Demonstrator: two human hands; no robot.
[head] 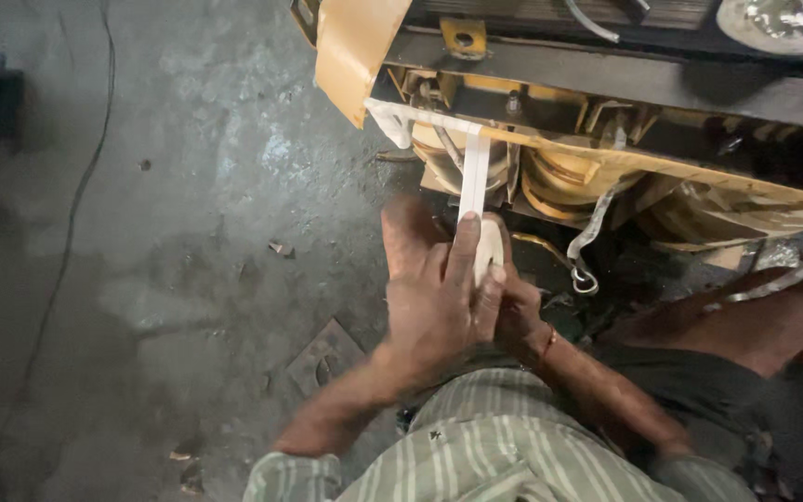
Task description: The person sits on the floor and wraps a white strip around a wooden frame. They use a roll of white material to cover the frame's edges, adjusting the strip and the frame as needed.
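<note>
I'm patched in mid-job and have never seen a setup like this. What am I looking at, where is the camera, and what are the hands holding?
There is one picture, taken from a camera on the person's head, looking down at their own two bare hands. The left hand and right hand together hold a small roll of white tape. A strip of tape runs up from it to a machine with a dark frame and yellow wrapped coils; yellow paper hangs at its corner. Below is a stained concrete floor with a thin cable and small scraps. The person wears a striped shirt.
</note>
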